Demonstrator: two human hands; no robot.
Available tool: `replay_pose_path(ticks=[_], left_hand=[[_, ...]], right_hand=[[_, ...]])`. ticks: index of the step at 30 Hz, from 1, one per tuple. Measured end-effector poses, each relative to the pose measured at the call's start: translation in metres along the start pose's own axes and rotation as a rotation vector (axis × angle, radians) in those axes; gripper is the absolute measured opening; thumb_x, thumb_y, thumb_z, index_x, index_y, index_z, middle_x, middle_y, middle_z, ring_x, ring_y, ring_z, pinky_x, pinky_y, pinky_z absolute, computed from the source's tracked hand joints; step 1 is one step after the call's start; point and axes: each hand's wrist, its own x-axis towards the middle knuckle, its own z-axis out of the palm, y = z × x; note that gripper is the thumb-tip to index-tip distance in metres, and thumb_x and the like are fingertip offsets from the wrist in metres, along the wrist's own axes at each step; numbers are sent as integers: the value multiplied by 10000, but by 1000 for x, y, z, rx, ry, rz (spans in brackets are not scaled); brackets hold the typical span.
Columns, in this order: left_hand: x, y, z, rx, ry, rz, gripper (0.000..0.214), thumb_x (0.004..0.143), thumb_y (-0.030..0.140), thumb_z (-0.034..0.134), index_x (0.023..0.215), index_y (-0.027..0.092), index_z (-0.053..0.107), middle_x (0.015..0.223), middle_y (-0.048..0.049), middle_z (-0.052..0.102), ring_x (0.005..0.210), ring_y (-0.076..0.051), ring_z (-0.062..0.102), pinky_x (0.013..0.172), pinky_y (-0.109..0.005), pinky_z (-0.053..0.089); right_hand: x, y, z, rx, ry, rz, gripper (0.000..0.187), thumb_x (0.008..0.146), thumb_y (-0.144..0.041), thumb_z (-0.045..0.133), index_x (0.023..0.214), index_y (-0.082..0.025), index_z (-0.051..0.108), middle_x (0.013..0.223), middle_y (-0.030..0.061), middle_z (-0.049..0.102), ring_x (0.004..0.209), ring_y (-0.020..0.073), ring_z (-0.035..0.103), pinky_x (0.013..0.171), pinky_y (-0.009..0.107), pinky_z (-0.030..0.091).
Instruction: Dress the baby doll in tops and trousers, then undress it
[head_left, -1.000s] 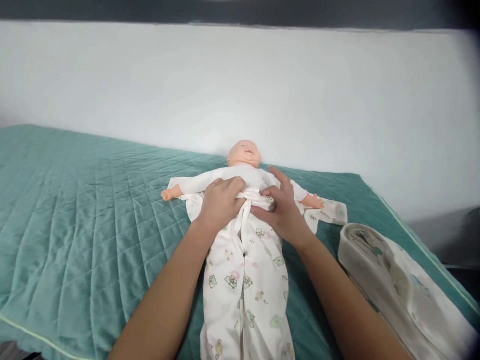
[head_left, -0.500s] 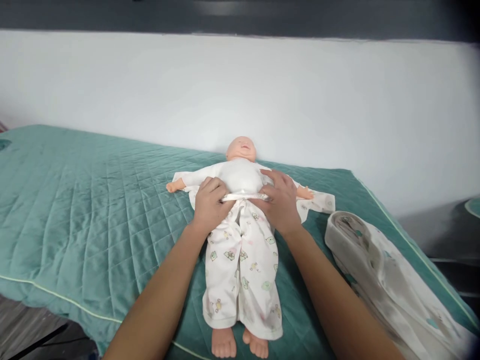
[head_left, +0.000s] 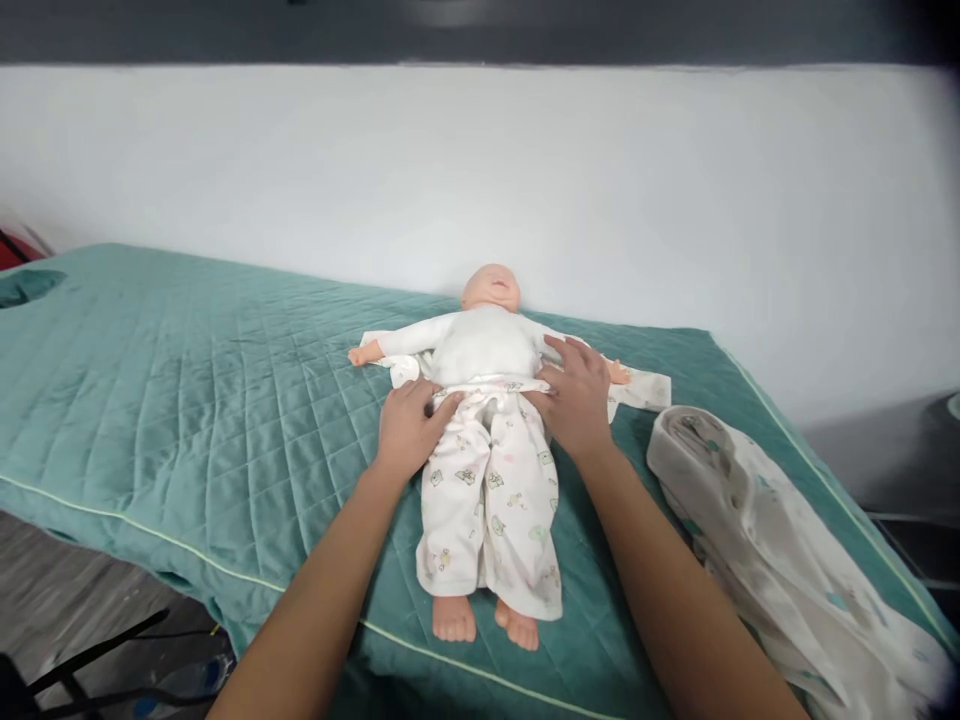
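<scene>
A baby doll (head_left: 487,340) in a white top lies on its back, its head against the wall and its arms spread. It wears white printed pants (head_left: 487,500) that reach the waist, with bare feet showing below the cuffs. My left hand (head_left: 407,428) holds the waistband at the doll's hip on the left, thumb over the front. On the opposite side, my right hand (head_left: 576,398) grips the waistband between thumb and fingers, with its upper fingers stretched along the doll's side. The fingertips behind the cloth are hidden. A printed white garment (head_left: 649,391) spreads out under the doll's arms.
Beneath everything is a green quilted cover (head_left: 225,400) with a pale piped edge. A rolled white patterned cloth (head_left: 757,530) lies to the right of my right forearm. A white wall (head_left: 480,170) stands behind the doll. Dark thin bars (head_left: 97,650) stand at the lower left.
The waistband now lies flatter and wider across the doll's belly, where it was a narrow raised band. My left hand has shifted slightly down and outward. The view has tilted a little.
</scene>
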Motion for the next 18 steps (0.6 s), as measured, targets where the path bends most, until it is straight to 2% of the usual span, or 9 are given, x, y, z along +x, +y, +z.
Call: replay_pose_path(ticks=[6,11,14,18], left_hand=[[0,-2,5,95,30,0,366,955,525,535,750,222,550,779,-20,619,820,-205,573,788,-344,392],[0,-5,7,62,55,8,351,942,531,562,784,219,575,806,-21,636,833,-201,578,795,-339,400],[1,-4,6,-8,41,30,342,946,521,558,789,217,570,795,-19,613,831,-204,562,789,-341,407],[9,0,9,-106,21,32,318,963,488,538,794,218,544,779,-7,568,809,-193,533,770,-331,413]], right_hand=[[-17,-13,-16,-67,48,21,170,864,-363,683,763,-226,674,1454,79,578,1364,334,449,1160,550,311],[-24,-21,-24,-34,60,65,149,887,-335,648,793,-224,682,1431,102,583,1341,345,464,1160,576,302],[-26,-21,-18,97,46,124,112,893,-320,618,881,-237,691,1427,100,574,1326,347,474,1132,583,340],[-23,-13,-1,439,-13,236,185,905,-360,565,1011,-239,657,1378,120,580,1299,292,521,1129,526,396]])
